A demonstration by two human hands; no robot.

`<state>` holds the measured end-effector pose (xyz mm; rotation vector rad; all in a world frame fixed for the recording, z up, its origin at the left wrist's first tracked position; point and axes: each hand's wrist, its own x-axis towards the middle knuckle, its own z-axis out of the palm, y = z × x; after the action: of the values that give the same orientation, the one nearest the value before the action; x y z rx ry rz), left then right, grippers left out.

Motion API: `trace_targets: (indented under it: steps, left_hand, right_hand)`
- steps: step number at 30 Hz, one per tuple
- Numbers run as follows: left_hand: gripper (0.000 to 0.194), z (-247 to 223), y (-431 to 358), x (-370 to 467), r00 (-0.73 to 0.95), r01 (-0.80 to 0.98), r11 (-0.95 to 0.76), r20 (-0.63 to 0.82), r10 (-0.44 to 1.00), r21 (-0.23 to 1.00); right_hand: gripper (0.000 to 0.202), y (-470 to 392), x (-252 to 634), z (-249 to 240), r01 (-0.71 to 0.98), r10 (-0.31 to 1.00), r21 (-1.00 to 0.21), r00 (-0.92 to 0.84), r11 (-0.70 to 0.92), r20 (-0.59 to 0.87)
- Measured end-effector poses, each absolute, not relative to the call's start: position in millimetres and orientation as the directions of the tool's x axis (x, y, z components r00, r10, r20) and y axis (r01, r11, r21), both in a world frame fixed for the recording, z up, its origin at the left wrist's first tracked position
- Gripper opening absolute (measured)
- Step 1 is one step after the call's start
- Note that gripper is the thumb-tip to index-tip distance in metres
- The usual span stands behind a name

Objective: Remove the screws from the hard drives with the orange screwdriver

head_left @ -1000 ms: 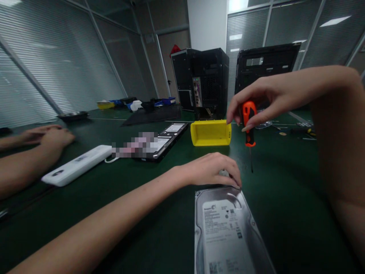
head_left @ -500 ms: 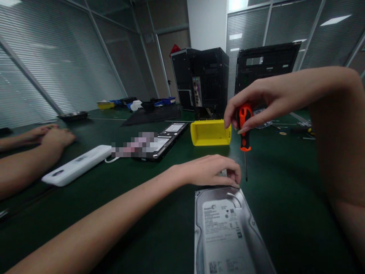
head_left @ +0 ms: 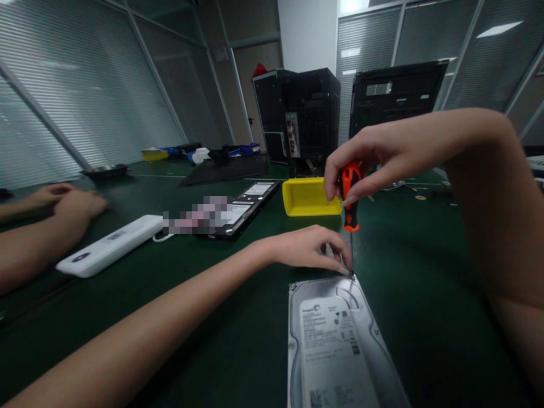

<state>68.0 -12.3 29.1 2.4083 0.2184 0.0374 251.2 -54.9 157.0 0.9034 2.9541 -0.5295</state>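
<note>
A silver hard drive (head_left: pixel 331 351) with a white label lies flat on the green table, label up. My right hand (head_left: pixel 369 161) is closed round the orange and black handle of a screwdriver (head_left: pixel 351 212), held upright. Its tip meets the far right corner of the drive. My left hand (head_left: pixel 314 249) is closed at that same corner, thumb and fingertips pinched beside the screwdriver's tip. Whatever they pinch, if anything, is too small to make out.
Behind my hands stands a yellow bin (head_left: pixel 312 198). Left of it lie a black-edged drive assembly (head_left: pixel 250 207) and a white power strip (head_left: pixel 110 246). Another person's hands (head_left: pixel 79 204) rest at the far left. A black computer case (head_left: pixel 306 119) stands at the back.
My right hand has brought the screwdriver left and down, so its tip now touches the drive's corner. My left hand's fingers have shifted slightly at that corner.
</note>
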Motion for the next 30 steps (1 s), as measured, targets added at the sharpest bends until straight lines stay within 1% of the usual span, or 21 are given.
trace_targets:
  steps: [5,12,16,19,22,25,27,30]
  left_hand:
    - [0.017,29,-14,71,0.985,0.151,-0.729,-0.039,0.168,0.668]
    - [0.016,28,-13,72,0.988,0.138,-0.716,-0.044,0.148,0.685]
    - [0.016,29,-13,72,0.988,0.14,-0.709,-0.056,0.141,0.691]
    - [0.016,32,-14,72,0.987,0.154,-0.71,-0.072,0.144,0.688]
    - [0.017,33,-15,72,0.985,0.166,-0.717,-0.086,0.147,0.677]
    - [0.018,32,-15,71,0.985,0.168,-0.713,-0.079,0.157,0.681]
    - [0.018,31,-15,71,0.985,0.16,-0.708,-0.066,0.159,0.687]
    - [0.019,30,-15,72,0.987,0.149,-0.706,-0.059,0.15,0.692]
  right_hand:
    - [0.031,-51,249,156,0.577,0.567,-0.305,-0.813,0.758,-0.131]
    - [0.03,-54,251,157,0.57,0.552,-0.283,-0.821,0.771,-0.147]
    - [0.032,-55,248,154,0.605,0.58,-0.273,-0.796,0.748,-0.172]
    - [0.035,-56,243,151,0.609,0.603,-0.257,-0.79,0.75,-0.113]
    - [0.036,-59,241,151,0.568,0.578,-0.268,-0.815,0.778,-0.045]
    - [0.04,-62,246,154,0.551,0.546,-0.291,-0.831,0.782,-0.105]
    - [0.038,-62,250,156,0.551,0.533,-0.289,-0.833,0.783,-0.147]
    - [0.035,-60,250,155,0.558,0.54,-0.27,-0.829,0.784,-0.146]
